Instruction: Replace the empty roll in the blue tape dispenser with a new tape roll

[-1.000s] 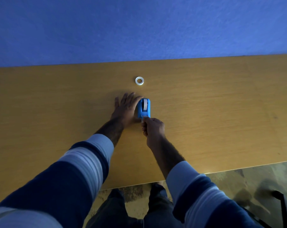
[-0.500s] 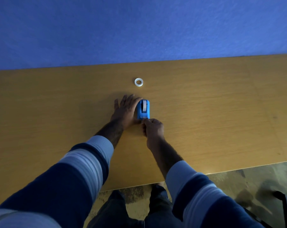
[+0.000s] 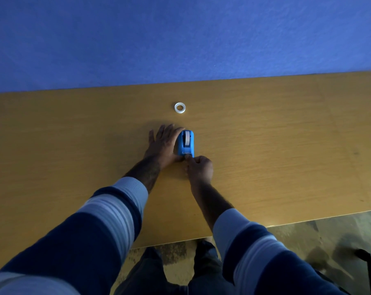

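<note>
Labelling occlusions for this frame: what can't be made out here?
Head view only:
- Near end of the blue tape dispenser: covered by the right hand; whether tape is pinched, unclear.
- Dispenser's left side: hidden behind the left hand.
- White ring on the table: too small to tell empty core from tape roll.

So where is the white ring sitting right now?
In the head view, the white ring lies alone on the table, just beyond the blue dispenser, toward the wall, touching neither hand.
</note>
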`<act>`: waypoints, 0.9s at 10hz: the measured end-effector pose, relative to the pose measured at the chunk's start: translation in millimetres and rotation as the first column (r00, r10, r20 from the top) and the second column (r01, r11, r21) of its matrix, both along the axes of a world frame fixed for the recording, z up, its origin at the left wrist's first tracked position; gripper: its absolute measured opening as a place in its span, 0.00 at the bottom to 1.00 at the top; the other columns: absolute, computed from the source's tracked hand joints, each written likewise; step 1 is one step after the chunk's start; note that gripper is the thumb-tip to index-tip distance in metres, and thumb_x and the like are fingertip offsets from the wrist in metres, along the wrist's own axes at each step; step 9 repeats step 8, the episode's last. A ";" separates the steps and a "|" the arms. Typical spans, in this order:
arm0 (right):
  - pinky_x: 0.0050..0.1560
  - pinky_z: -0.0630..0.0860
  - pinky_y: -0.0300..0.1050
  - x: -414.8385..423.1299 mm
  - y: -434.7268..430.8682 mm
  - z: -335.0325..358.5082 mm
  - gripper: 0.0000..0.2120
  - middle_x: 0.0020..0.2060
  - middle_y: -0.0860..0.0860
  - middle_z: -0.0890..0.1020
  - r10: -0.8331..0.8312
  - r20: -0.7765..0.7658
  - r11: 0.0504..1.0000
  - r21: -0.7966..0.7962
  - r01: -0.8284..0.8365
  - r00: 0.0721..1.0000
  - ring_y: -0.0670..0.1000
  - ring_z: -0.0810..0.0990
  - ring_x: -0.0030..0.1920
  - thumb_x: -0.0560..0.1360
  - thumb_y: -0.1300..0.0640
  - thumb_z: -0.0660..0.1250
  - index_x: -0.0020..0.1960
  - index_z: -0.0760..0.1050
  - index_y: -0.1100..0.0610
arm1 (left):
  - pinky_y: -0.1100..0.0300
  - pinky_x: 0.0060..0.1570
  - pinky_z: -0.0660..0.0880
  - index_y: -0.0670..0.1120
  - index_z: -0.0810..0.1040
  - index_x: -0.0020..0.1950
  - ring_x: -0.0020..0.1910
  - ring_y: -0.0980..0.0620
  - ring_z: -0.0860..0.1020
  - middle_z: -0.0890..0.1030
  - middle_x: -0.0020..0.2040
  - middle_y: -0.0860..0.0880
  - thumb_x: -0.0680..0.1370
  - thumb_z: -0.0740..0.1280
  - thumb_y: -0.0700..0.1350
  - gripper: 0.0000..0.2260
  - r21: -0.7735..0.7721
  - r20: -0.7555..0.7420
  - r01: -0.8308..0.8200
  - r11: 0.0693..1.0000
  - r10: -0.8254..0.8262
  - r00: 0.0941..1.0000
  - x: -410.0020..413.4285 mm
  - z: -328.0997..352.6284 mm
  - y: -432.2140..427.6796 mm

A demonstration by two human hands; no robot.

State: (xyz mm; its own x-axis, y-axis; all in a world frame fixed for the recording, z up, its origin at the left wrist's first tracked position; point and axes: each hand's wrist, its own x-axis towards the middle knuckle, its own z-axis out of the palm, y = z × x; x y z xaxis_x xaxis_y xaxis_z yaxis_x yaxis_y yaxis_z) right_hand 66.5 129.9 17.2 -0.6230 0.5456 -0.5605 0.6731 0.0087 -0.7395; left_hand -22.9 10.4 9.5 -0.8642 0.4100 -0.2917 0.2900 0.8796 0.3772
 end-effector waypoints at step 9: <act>0.70 0.69 0.56 -22.7 72.0 8.4 0.25 0.74 0.57 0.68 0.704 0.270 0.303 0.723 -0.621 0.657 0.58 0.66 0.74 0.79 0.58 0.64 0.76 0.64 0.55 | 0.41 0.79 0.46 0.50 0.48 0.84 0.83 0.43 0.49 0.49 0.85 0.44 0.83 0.54 0.63 0.34 -0.174 -0.195 -0.042 0.984 0.008 0.981 12.3 -4.3 -48.0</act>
